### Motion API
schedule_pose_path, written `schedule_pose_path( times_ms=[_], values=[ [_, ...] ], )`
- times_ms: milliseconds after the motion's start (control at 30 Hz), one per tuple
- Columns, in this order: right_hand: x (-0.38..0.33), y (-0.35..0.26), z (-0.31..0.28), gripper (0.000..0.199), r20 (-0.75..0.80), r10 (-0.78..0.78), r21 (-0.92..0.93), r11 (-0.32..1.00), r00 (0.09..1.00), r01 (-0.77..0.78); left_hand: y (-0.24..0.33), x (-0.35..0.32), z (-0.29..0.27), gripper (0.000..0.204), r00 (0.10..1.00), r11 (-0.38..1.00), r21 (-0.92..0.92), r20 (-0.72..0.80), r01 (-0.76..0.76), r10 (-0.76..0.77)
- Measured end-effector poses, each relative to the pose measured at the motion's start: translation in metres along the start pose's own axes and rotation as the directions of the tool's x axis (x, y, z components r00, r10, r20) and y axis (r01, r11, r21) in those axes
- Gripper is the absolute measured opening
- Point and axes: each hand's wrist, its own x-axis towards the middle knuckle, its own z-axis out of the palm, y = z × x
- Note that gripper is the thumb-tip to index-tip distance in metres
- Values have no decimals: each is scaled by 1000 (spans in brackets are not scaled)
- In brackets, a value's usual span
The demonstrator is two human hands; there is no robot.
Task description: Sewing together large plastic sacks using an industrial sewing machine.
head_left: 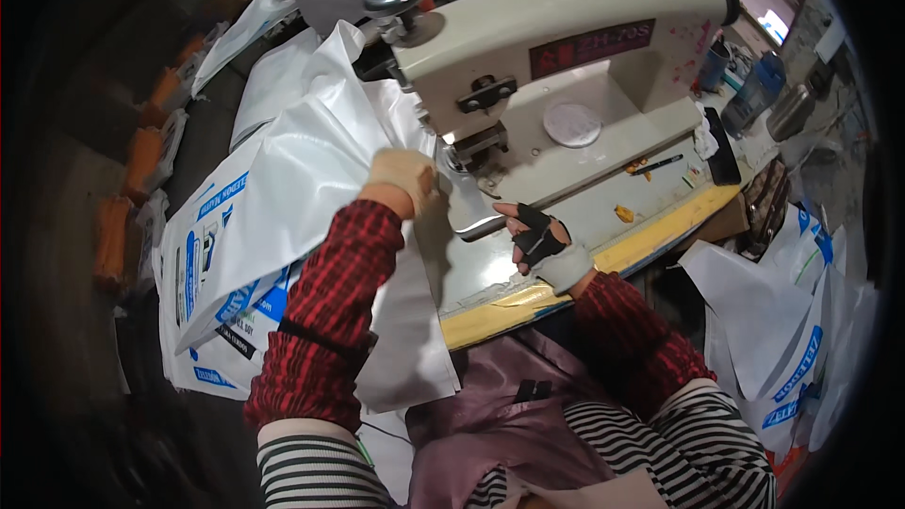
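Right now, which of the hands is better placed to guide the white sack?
Left, likely: the left hand is at the white sack, by the sewing machine; the right hand sits apart from the sack.

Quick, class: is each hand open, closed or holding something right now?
Left hand: against the white bag; whether it grips cannot be told.
Right hand: loosely open, nothing visible in it.

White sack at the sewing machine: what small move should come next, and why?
Perhaps move the right hand leftward to help steady the white sack: the left hand is at it, beside the sewing machine, while the right hand is apart from it, seemingly holding nothing.
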Motion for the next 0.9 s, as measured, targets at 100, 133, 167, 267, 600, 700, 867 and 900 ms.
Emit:
schedule_pose_path(
  times_ms=[100,133,167,267,600,700,867,900],
  values=[
    [-3,-2,3,35,49,40,40,998,998,-42,-32,-31,-13,20,993,994,12,-27,113,-112],
    [-2,-5,5,35,63,38,30,999,997,-40,-36,-45,-23,17,995,995,18,-41,95,-95],
    [0,-7,6,36,18,76,46,996,997,-77,-38,-62,-35,14,992,999,-4,-112,52,-53],
    [-2,-49,21,38,-56,-190,-279,946,980,167,-43,-121,-62,15,893,993,-97,-450,-72,21],
    [40,-154,109,20,668,-561,-394,292,490,871,13,-255,-20,32,361,625,-781,-582,1,-728],
    [-10,-211,146,18,646,-326,-282,738,690,613,42,-336,206,24,694,576,-757,-235,308,-681],
    [-15,-253,139,21,547,-578,-237,586,605,775,92,-407,274,22,790,-898,132,541,-419,-289],
    [-15,-260,123,20,478,-652,-381,449,588,808,89,-401,268,22,790,-888,149,536,-434,-297]
  ],
)
